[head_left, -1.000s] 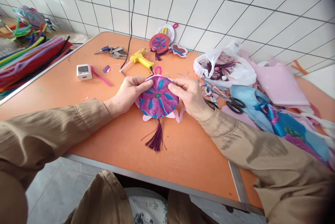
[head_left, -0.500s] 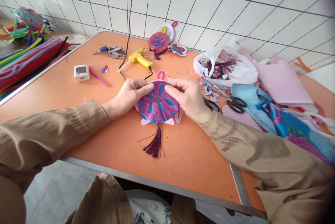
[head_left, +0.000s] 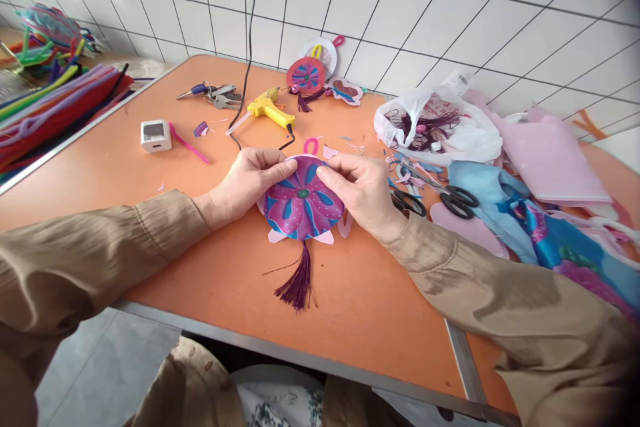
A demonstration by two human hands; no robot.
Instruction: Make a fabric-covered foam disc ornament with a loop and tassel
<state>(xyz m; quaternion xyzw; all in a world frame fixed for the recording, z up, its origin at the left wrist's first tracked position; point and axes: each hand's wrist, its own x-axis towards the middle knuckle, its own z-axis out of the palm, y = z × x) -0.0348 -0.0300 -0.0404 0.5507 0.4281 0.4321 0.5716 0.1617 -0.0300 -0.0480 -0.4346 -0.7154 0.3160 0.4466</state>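
Observation:
A round purple ornament [head_left: 303, 202] with a blue and pink flower print lies on the orange table [head_left: 165, 227]. A pink loop [head_left: 311, 144] sticks out at its top and a dark purple tassel [head_left: 296, 284] hangs from its bottom. My left hand [head_left: 247, 180] pinches the ornament's upper left edge, fingers closed on it. My right hand [head_left: 361, 190] pinches the upper right edge in the same way. Pale pink paper shows under the disc's rim.
A yellow glue gun [head_left: 269, 109] with a black cord, keys [head_left: 216, 94], a small white cube [head_left: 155, 135] and finished ornaments [head_left: 307, 74] lie farther back. Black scissors [head_left: 450, 197], a white plastic bag [head_left: 440, 127], pink sheets and blue printed scraps crowd the right. Pipe cleaners [head_left: 45, 107] fill the left.
Both hands have kept their hold on the ornament and shifted their fingers slightly along its top edge. The view has tilted a little.

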